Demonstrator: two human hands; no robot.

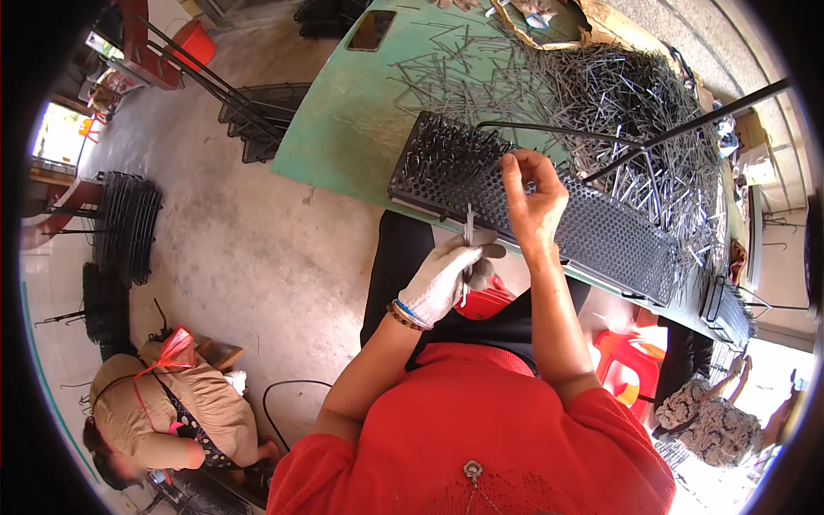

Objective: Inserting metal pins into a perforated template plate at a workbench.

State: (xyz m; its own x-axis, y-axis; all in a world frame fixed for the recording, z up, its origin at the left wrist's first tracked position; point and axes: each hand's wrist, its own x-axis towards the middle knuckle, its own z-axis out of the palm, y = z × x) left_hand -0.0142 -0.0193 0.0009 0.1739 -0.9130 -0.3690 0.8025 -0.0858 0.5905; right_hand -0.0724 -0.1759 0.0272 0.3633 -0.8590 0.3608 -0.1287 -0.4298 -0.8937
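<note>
Here's the gloved left hand, closed tight on a small bundle of rods poking out above and below its fingers. Just up and right of that grip, the bare right hand is over the black holed tray, fingers curled toward the thumb; whether they pinch anything, I can't tell. Beyond it, loose rods heap up on the green table.

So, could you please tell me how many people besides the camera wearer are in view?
2 that I can make out: a person in a tan top at lower left and a person in patterned clothing at lower right. Others may be hidden.
</note>
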